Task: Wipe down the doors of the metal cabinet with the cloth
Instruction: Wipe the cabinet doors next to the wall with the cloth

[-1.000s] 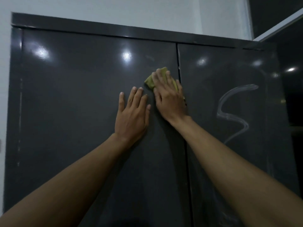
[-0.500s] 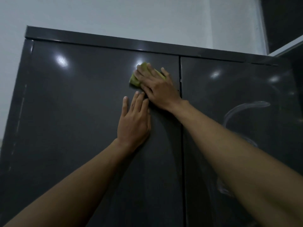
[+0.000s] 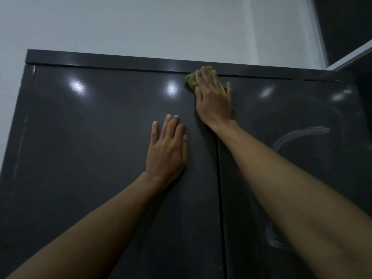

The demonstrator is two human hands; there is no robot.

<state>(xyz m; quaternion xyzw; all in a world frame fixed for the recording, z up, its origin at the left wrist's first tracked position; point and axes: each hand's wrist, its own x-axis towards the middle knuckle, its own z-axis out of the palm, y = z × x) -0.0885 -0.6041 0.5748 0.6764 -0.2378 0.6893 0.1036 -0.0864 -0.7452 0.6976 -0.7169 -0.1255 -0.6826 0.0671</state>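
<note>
- The right hand [image 3: 213,97] is pressing the green-yellow cloth [image 3: 191,80] flat against the metal cabinet, right at the top end of the centre seam [image 3: 220,198] between the two doors.
- Its grip is lying open: the fingers are spread almost straight over the cloth, pinning it with the palm instead of curling round it.
- The cloth is poking out mostly on the left of the seam, and its upper edge is touching the top rail [image 3: 120,61]. A small yellow corner is showing on the right of the seam, under the little finger.
- The left hand [image 3: 167,150] is resting flat and empty on the left door [image 3: 90,148], just left of the seam and below the cloth. It looks to be bracing the person.
- The pale smears [image 3: 298,133] are lying on the right door [image 3: 302,109], well to the right of the seam and lower than the cloth. The upper stroke is running roughly sideways.
- Judging from this, the next sweep is calling for a move rightward and down from the seam. The cloth-bearing right hand is the nearer one to those marks.
</note>
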